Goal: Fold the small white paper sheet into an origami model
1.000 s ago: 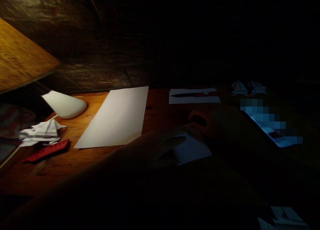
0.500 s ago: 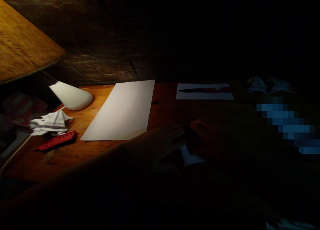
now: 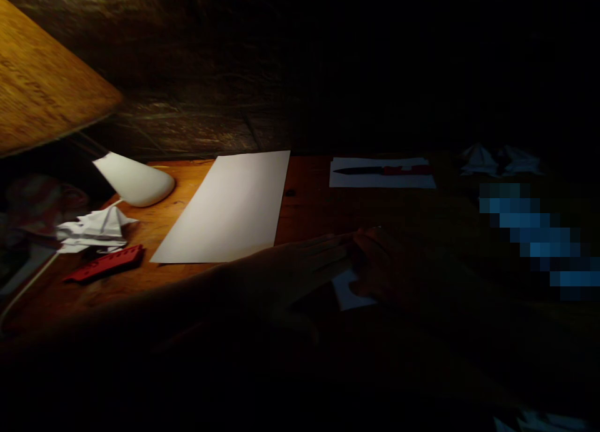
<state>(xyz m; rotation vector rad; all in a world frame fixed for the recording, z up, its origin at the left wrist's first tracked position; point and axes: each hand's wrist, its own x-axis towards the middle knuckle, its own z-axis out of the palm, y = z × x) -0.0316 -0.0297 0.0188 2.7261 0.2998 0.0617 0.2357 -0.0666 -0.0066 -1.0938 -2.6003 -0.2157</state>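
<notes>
My left hand lies flat in deep shadow, its fingers stretched toward the right over a small piece of white paper. My right hand meets the left fingertips at the paper's far side. Its fingers are bent and its thumb rests on the paper, closed on it as far as the dim light shows. Both hands cover most of the paper, so its folds are hidden. Beyond my left hand a large white sheet lies on the wooden table.
At left stands a lamp with a white base and a tan shade. Near it are a folded paper shape and a red object with slots. A knife lies on paper sheets. Two folded papers sit far right.
My left hand has shifted slightly left and lies flatter. My right hand has also moved a little left over the paper. The other things stay put.
</notes>
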